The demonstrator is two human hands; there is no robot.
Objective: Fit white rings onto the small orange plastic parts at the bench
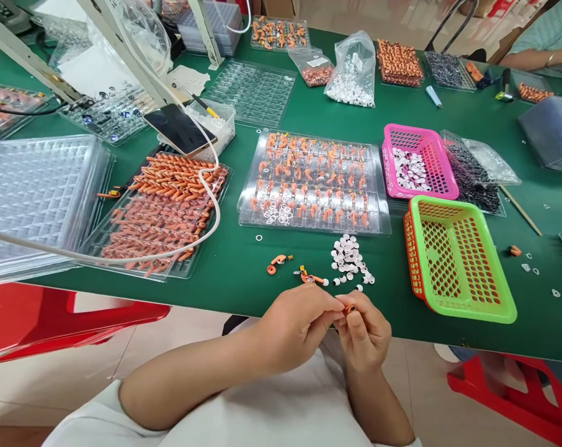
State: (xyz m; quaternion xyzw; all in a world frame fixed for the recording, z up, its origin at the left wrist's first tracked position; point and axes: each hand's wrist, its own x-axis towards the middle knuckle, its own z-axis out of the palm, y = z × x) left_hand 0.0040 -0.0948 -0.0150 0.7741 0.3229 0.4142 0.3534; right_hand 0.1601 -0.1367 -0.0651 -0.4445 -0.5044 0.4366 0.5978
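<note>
Left grip (290, 326) and right grip (368, 335) both pinching one tiny orange part (350, 309), loose white discs (347, 256) just beyond.

Lighting bright and even; picture quality fair, with wide-angle distortion.
Diffuse light appears to come from overhead, source out of view. Glare whitens the clear plastic tray (316, 226); a soft shadow dulls the tiled floor (25, 397) beneath the red stool (25, 329). Outer margins stretch. The held orange part (350, 308) shows soft, fine detail unresolved.
</note>
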